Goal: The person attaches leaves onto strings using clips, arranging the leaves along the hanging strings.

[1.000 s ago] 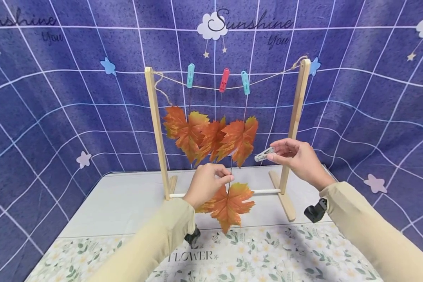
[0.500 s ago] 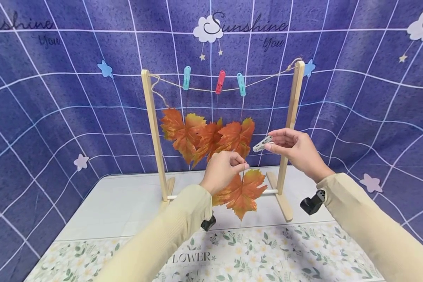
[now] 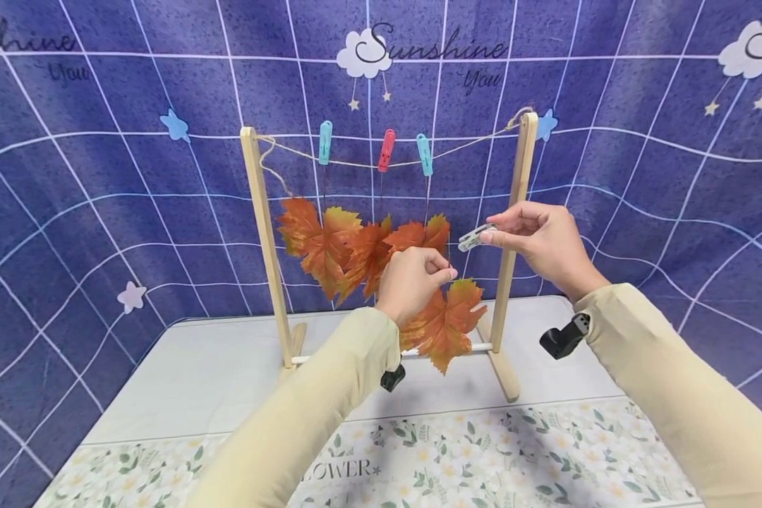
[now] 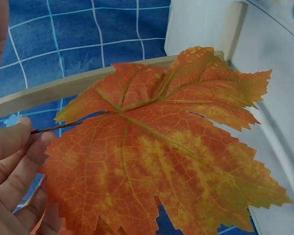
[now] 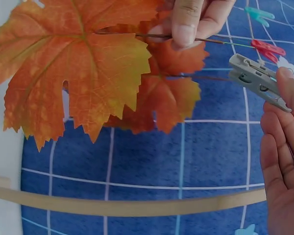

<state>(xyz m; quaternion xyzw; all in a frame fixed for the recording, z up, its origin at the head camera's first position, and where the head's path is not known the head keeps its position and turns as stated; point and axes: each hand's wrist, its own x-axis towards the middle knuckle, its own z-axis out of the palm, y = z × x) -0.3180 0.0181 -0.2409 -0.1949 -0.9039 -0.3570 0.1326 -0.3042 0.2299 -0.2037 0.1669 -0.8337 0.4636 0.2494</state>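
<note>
My left hand (image 3: 413, 283) pinches the thin dark stem of an orange maple leaf (image 3: 446, 328), which hangs below the fingers. In the left wrist view that leaf (image 4: 152, 142) spreads wide beside the thumb. To the right, my right hand (image 3: 546, 243) holds a grey clothespin (image 3: 476, 238) between thumb and fingers, its nose pointing left toward the stem. In the right wrist view the clothespin (image 5: 257, 81) is apart from the stem. Behind, more maple leaves (image 3: 324, 243) hang by their stems from a twine (image 3: 358, 164), held by two turquoise clothespins (image 3: 325, 143) and a red clothespin (image 3: 386, 150).
The twine runs between two wooden posts (image 3: 268, 247) of a stand with a white crossbar (image 3: 482, 346) and wooden feet (image 3: 503, 374). A blue gridded curtain (image 3: 101, 212) hangs behind. A floral cloth (image 3: 470, 458) covers the front of the white table (image 3: 190, 381).
My left hand has risen and moved right, bringing the leaf up with it. The right hand has also risen, still holding the grey clothespin. The head view has shifted slightly.
</note>
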